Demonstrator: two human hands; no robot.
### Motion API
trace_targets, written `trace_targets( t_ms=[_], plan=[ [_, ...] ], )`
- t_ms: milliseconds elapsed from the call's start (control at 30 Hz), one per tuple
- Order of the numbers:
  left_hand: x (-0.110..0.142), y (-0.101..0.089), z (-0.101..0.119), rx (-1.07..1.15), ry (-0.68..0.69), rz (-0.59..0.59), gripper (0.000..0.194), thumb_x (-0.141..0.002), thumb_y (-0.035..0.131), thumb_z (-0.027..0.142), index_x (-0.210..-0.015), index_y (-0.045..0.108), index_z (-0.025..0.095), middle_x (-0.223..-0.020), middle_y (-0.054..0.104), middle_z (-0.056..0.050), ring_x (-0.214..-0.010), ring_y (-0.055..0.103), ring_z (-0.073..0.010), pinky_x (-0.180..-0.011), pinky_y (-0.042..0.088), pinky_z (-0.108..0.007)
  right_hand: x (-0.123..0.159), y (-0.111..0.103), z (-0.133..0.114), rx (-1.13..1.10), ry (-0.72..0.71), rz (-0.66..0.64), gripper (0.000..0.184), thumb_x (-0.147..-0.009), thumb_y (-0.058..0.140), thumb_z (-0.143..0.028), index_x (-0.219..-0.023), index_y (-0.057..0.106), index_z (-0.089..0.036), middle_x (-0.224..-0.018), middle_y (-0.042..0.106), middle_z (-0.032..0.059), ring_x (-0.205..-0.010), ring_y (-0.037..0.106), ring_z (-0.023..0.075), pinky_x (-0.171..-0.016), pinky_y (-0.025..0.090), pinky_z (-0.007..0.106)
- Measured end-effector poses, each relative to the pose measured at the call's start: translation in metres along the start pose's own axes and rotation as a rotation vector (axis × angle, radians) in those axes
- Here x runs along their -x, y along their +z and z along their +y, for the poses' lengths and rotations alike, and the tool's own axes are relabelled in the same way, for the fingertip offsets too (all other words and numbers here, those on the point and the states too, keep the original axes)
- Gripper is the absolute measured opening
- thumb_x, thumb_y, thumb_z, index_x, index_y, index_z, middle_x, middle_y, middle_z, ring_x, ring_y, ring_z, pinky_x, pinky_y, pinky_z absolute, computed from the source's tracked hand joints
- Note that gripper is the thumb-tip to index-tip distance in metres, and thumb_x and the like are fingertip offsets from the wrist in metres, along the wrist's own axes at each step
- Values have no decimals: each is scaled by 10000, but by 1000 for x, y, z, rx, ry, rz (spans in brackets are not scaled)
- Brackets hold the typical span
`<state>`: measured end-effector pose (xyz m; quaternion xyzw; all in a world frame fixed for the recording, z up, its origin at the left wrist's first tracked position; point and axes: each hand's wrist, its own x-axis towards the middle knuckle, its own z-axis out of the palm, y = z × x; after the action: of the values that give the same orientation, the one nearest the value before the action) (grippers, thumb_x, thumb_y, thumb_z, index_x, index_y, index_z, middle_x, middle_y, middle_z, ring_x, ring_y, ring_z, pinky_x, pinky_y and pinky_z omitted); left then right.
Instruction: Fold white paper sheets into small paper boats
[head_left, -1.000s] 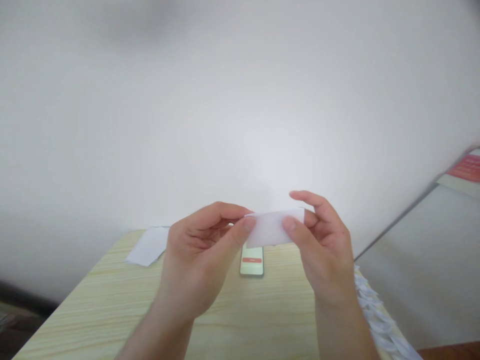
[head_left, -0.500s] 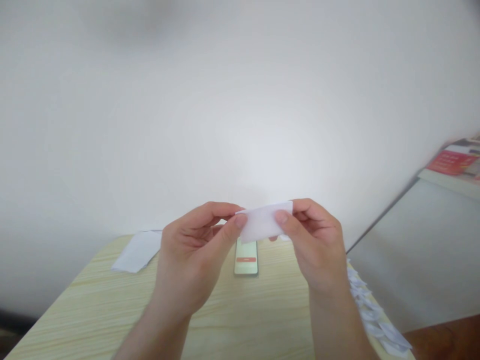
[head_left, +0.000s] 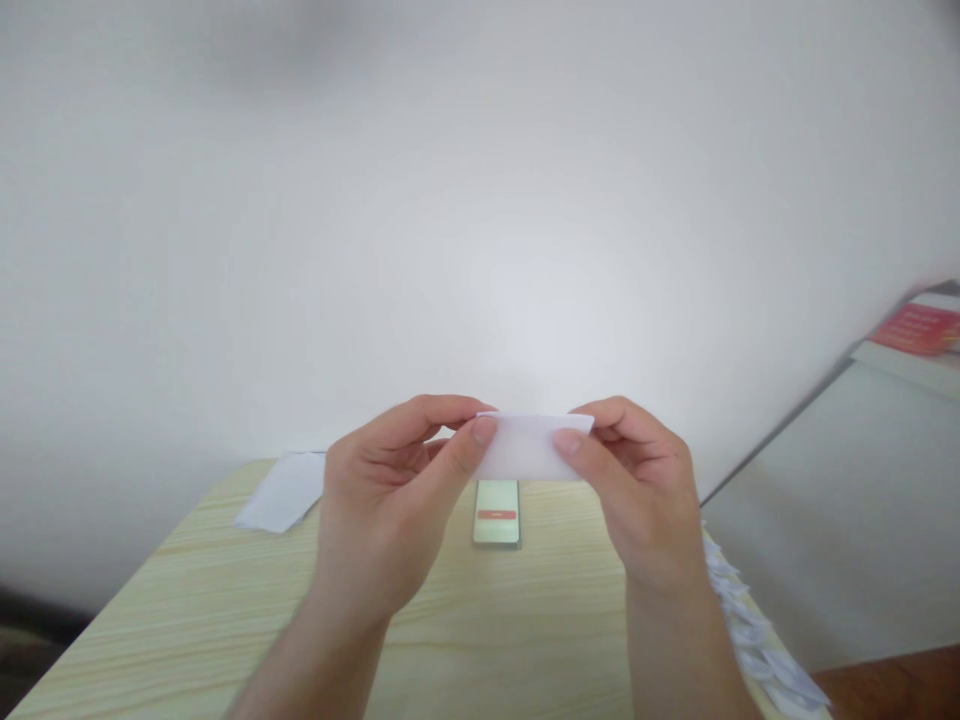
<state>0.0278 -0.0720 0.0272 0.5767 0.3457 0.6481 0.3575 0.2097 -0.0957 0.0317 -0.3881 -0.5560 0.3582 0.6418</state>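
Head view: a small white paper [head_left: 525,450] is held at the lower centre of the frame by 2 hands. Its left end is clamped between the thumb and fingers of the left hand [head_left: 382,505], its right end between those of the right hand [head_left: 649,500]. Below it, a partly hidden phone [head_left: 496,515] is seen on the worktop [head_left: 495,630]. White sheets [head_left: 281,495] are seen at lower left, white paper pieces [head_left: 750,625] at lower right.

Phone [head_left: 496,500] — red bar [head_left: 497,515] onscreen, wood-grained table [head_left: 502,630], pale wall [head_left: 465,220] behind
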Motion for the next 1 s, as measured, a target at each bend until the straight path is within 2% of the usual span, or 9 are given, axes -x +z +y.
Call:
trace_targets(
  t_ms=[100,267,367,467,600,700,800,900,1000],
  plan=[
    [-1,0,-1,-53,44,19,60,-872,797,305,-912,807,262,-876,779,-5,-744,699,-172,-583,580,-261,0,-1,1,70,-16,-38,71,-870,776,-233,-823,724,-241,-723,644,-14,-666,570,146,-604,464,283],
    [-2,-3,7,-222,90,-103,39,-886,768,282,-872,797,259,-793,757,-7,-752,703,-188,-657,604,-291,1,4,8,136,-51,-83,53,-899,753,-283,-855,750,-255,-767,691,-2,-692,612,164,-594,490,287],
    [-2,-2,10,-177,47,-66,85,-850,809,292,-919,792,245,-830,758,-13,-749,701,-179,-633,590,-272,0,7,11,121,-97,-21,64,-902,767,-322,-871,762,-266,-788,713,3,-706,627,170,-606,504,295],
    [-4,-2,6,-109,-15,-105,99,-840,822,306,-892,792,227,-796,749,-14,-716,686,-164,-604,566,-252,-2,7,13,60,-115,33,57,-891,788,-325,-891,767,-273,-801,732,0,-702,629,165,-612,511,293],
    [-4,-5,0,-93,-2,-129,84,-875,785,312,-856,787,230,-770,740,-13,-699,669,-163,-619,564,-263,-5,4,13,28,-46,-15,97,-891,784,-343,-859,763,-254,-736,722,-6,-654,637,158,-589,524,285],
    [-3,-7,2,-157,-40,-239,99,-882,762,319,-847,783,229,-746,726,-21,-683,654,-176,-576,553,-268,-5,4,13,61,12,-104,122,-896,768,-358,-879,773,-237,-738,720,1,-645,642,156,-571,516,276],
    [-5,-9,3,-165,-110,-378,123,-897,739,324,-831,780,228,-730,720,-27,-682,651,-181,-582,552,-271,-4,6,13,65,11,-115,145,-910,758,-378,-872,773,-238,-743,718,1,-631,623,144,-543,487,259],
    [-8,-12,0,-109,-127,-377,184,-899,747,359,-789,754,212,-714,692,-27,-664,603,-161,-574,501,-259,-3,9,13,18,12,-70,145,-902,775,-379,-858,771,-241,-757,722,0,-614,603,134,-514,459,249],
    [-11,-15,-4,-88,-138,-360,270,-894,762,379,-717,696,186,-638,580,-1,-611,482,-116,-534,388,-235,-3,10,13,-17,45,-66,136,-899,785,-368,-870,773,-235,-762,720,-1,-599,587,125,-506,445,245]
  ],
)
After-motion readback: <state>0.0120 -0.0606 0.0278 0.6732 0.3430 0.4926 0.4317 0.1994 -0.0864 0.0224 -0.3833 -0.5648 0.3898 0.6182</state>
